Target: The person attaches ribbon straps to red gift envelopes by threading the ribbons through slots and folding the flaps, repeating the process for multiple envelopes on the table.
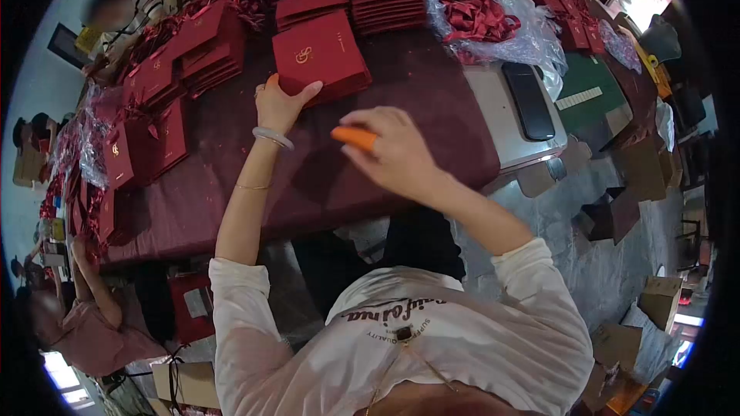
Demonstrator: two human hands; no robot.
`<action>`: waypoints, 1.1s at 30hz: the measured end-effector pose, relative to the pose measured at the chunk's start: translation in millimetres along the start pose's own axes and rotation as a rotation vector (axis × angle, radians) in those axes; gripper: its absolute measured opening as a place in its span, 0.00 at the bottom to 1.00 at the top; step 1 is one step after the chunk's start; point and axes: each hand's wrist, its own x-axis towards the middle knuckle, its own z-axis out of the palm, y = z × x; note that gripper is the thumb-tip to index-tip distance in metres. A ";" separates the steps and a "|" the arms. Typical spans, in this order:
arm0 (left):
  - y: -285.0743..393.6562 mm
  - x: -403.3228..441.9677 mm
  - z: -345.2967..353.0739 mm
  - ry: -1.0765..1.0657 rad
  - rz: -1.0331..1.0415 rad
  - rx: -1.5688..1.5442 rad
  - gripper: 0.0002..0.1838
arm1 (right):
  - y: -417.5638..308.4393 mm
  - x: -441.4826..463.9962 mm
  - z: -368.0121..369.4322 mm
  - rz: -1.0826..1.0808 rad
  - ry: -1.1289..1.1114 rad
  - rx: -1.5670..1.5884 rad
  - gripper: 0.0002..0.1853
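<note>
A red paper gift bag with a gold monogram lies flat on the maroon-covered table, in front of the bag stacks. My left hand grips its near left corner, thumb on top, the other fingers partly hidden at the side. An orange finger cover shows on that hand. To the right, my right hand hovers above the cloth, apart from the bag and slightly blurred. Its fingers are spread, one wearing an orange finger cover, and nothing is seen in them.
Stacks of red bags stand at the back, more bags at the left. Red ribbons lie on clear plastic. A black phone rests on a pale case at right. A person in pink sits lower left.
</note>
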 end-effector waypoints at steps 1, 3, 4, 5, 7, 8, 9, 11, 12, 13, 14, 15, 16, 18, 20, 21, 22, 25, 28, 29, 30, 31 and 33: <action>11.2 -6.9 -4.0 0.098 -0.017 0.050 0.48 | 18.4 7.0 -23.0 0.065 0.028 -0.048 0.10; 27.3 -14.6 -8.4 0.215 -0.048 0.148 0.45 | 69.7 17.6 -53.7 0.024 0.189 -0.333 0.11; 28.6 -15.1 -6.1 0.221 -0.056 0.147 0.45 | 90.8 27.2 -69.4 0.060 0.224 -0.462 0.11; 29.1 -14.7 -3.6 0.325 -0.026 0.200 0.45 | 122.7 34.2 -78.2 0.049 0.191 -0.636 0.12; 52.3 -26.3 -10.2 0.533 0.067 0.164 0.41 | 172.1 42.9 -88.9 -0.097 0.123 -0.851 0.11; 53.8 -28.0 -8.0 0.577 0.104 0.112 0.39 | 185.9 43.0 -92.3 -0.080 0.007 -0.863 0.11; 52.6 -28.0 -8.7 0.624 0.138 0.068 0.38 | 195.7 45.2 -94.0 -0.069 -0.109 -0.870 0.10; 55.7 -30.6 -9.6 0.500 0.109 -0.123 0.37 | 201.8 44.7 -93.6 -0.083 -0.182 -0.867 0.09; 53.8 -30.2 -5.9 0.502 0.124 -0.061 0.35 | 204.4 45.2 -92.9 -0.093 -0.118 -0.862 0.09; 48.8 -27.9 0.1 0.462 0.125 0.001 0.33 | 208.2 46.5 -90.6 -0.100 -0.057 -0.853 0.09; 44.4 -26.8 6.6 0.415 0.124 0.059 0.32 | 213.8 49.1 -91.1 -0.131 0.156 -0.777 0.08; 44.3 -26.1 12.6 0.386 0.063 0.009 0.31 | 212.4 54.7 -90.7 -0.151 0.367 -0.694 0.08; 45.3 -25.1 17.3 0.357 0.004 -0.044 0.30 | 181.4 61.6 -90.6 -0.075 0.537 -0.539 0.08; 49.4 -26.3 19.2 0.355 0.019 0.009 0.28 | 128.2 64.7 -98.0 0.076 0.687 -0.049 0.09; 52.7 -25.7 22.3 0.369 -0.016 0.014 0.28 | 68.4 65.4 -95.3 0.036 0.639 0.124 0.10; 53.3 -26.4 23.4 0.375 -0.001 0.035 0.28 | 44.7 60.2 -84.0 0.094 0.495 0.054 0.10; 52.6 -26.9 24.2 0.381 0.019 0.054 0.28 | 33.0 57.7 -77.6 0.149 0.353 -0.019 0.11; 51.3 -31.6 23.6 0.404 0.061 0.093 0.31 | 70.4 36.4 -26.8 0.046 0.070 -0.068 0.12; 52.4 -41.2 17.3 0.384 0.140 0.121 0.32 | 88.8 18.6 -0.6 0.409 -0.089 0.178 0.11; 52.0 -44.4 14.0 0.363 0.198 0.108 0.32 | 84.1 15.5 1.1 0.509 -0.101 0.287 0.12; 56.9 -50.7 8.4 0.361 0.207 0.094 0.29 | 98.2 8.7 7.8 0.548 -0.122 0.347 0.12; 60.7 -58.5 7.1 0.322 0.174 0.059 0.29 | 91.9 5.6 5.2 0.574 -0.146 0.431 0.13; 73.2 -82.3 -0.9 0.273 0.159 -0.019 0.28 | 76.8 0.6 0.4 0.715 -0.207 0.642 0.12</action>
